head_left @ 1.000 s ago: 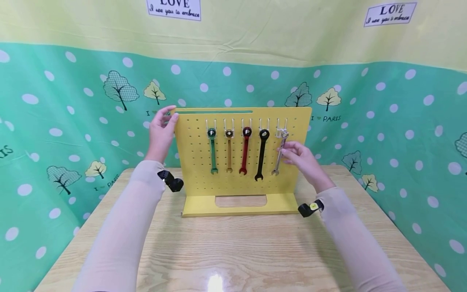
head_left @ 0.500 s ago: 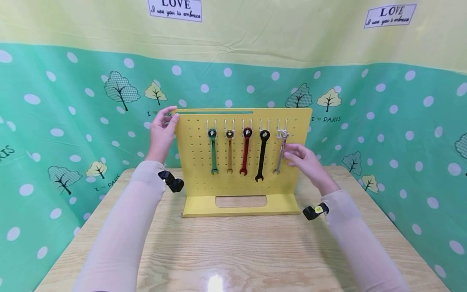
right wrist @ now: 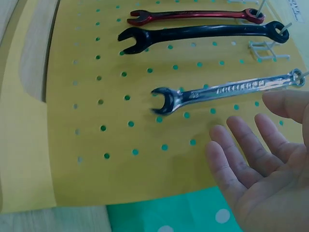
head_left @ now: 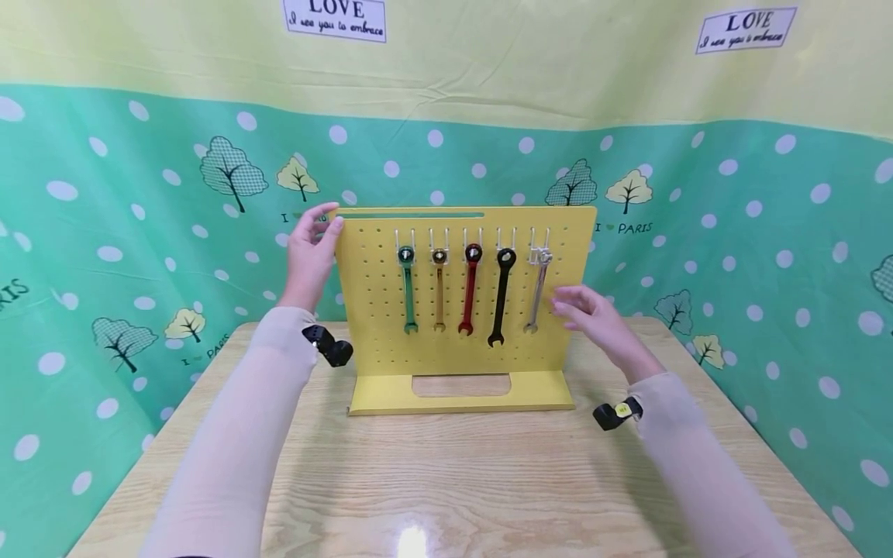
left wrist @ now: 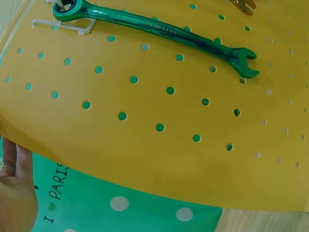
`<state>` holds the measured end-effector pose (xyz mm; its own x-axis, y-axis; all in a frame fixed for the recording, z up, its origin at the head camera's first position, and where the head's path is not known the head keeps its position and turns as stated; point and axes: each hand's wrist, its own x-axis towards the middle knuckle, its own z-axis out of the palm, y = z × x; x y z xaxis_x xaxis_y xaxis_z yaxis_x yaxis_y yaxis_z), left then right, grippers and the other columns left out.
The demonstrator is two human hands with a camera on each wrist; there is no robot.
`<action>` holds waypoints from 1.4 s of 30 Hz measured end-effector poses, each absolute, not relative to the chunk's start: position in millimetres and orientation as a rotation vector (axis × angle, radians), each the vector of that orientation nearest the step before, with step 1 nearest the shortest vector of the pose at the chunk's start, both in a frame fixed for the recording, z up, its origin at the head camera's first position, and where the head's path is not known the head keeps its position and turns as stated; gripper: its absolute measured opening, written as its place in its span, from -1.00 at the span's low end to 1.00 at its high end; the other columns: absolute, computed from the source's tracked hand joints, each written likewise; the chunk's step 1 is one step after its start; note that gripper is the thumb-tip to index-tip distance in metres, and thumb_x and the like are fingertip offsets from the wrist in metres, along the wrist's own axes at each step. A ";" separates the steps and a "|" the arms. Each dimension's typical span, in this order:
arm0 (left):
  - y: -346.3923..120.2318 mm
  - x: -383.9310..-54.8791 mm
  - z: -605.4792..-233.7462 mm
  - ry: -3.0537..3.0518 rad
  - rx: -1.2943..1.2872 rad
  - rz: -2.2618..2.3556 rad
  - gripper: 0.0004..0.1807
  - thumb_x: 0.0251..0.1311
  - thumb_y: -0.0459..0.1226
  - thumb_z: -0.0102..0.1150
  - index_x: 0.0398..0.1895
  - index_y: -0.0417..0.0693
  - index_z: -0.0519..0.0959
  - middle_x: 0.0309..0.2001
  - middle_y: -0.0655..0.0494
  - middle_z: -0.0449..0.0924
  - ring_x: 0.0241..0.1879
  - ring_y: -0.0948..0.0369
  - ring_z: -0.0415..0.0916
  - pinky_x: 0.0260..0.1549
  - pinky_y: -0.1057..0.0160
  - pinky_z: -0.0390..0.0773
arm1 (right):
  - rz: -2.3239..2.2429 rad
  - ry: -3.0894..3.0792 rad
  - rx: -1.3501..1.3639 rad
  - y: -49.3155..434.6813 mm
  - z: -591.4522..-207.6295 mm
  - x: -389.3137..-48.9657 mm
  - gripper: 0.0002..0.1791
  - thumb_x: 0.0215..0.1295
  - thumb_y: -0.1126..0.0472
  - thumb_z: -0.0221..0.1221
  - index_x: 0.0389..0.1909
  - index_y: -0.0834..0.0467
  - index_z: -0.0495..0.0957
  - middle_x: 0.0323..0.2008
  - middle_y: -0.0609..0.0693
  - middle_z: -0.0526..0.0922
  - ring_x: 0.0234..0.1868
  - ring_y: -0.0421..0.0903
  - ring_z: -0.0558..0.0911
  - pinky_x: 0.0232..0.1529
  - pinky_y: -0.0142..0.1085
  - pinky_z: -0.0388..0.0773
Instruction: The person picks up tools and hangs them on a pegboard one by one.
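A yellow pegboard [head_left: 370,325] stands upright on its base, with a row of wrenches hanging from white hooks. From left to right they are a green wrench [head_left: 408,291], a gold wrench [head_left: 439,294], a red wrench [head_left: 470,291], a black wrench [head_left: 501,298] and a silver wrench [head_left: 538,291]. At the board's upper left corner my left hand [head_left: 310,256] pinches the edge, thumb in front and fingers behind. My right hand [head_left: 593,322] is just right of the silver wrench, holding nothing; in the right wrist view its fingers [right wrist: 236,154] are spread and loosely bent below the shank.
The board's base, with a rectangular cutout, rests on a light wooden table [head_left: 446,480]. Behind and at both sides hangs a green and yellow curtain [head_left: 391,143] with dots and trees. A slot [head_left: 412,214] runs along the board's top edge.
My right hand has let go of the silver wrench and drawn back to the right and down. The silver wrench hangs from its hook. My left hand keeps its place on the pegboard.
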<state>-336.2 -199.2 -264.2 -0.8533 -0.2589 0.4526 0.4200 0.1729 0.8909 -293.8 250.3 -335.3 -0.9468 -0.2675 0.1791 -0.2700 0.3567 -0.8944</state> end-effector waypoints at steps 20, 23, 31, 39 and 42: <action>-206.1 -312.6 -272.5 -2.126 -0.202 -1.765 -0.23 0.32 0.12 0.20 0.55 0.47 0.11 0.51 0.12 0.18 0.45 0.06 0.17 0.39 0.00 0.21 | 1.716 -2.652 0.503 271.7 -353.2 -286.9 -0.35 0.54 0.00 0.08 0.44 0.29 0.19 0.35 0.27 0.37 0.28 0.18 0.44 0.16 -0.26 0.51; -206.2 -309.2 -278.9 -2.153 -0.225 -1.760 -0.20 0.34 0.09 0.21 0.57 0.39 0.09 0.51 0.16 0.17 0.45 0.07 0.17 0.39 0.00 0.21 | 1.727 -2.656 0.492 272.9 -355.3 -286.4 -0.34 0.54 0.00 0.08 0.45 0.29 0.18 0.36 0.27 0.36 0.29 0.20 0.43 0.18 -0.23 0.50; -217.4 -302.5 -304.0 -2.245 -0.219 -1.743 -0.18 0.37 0.11 0.16 0.60 0.27 0.04 0.55 0.18 0.07 0.48 0.07 0.12 0.41 -0.06 0.13 | 1.752 -2.662 0.498 280.0 -364.8 -284.8 -0.34 0.56 0.02 0.06 0.45 0.35 0.14 0.37 0.33 0.32 0.32 0.26 0.39 0.15 -0.29 0.51; -223.9 -283.5 -332.7 -2.345 -0.222 -1.725 -0.24 0.45 0.04 0.08 0.60 0.12 0.04 0.56 0.07 0.03 0.48 -0.03 0.09 0.39 -0.12 0.11 | 1.738 -2.683 0.438 292.0 -383.0 -281.4 -0.33 0.56 0.03 0.05 0.45 0.37 0.13 0.37 0.37 0.30 0.31 0.30 0.39 0.21 -0.06 0.49; -230.1 -284.7 -352.6 -2.365 -0.216 -1.710 -0.22 0.42 0.09 0.10 0.59 0.14 0.07 0.55 0.09 0.07 0.47 -0.01 0.12 0.39 -0.12 0.13 | 1.716 -2.694 0.417 297.3 -390.5 -280.8 -0.32 0.56 0.03 0.06 0.44 0.40 0.13 0.36 0.40 0.30 0.30 0.31 0.40 0.19 -0.08 0.51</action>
<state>-284.7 -230.1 -352.6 -0.9663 -0.0069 0.2575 0.2423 0.3140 0.9180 -280.8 297.3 -390.5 -0.9634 -0.2584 0.0711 -0.1737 0.3999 -0.9000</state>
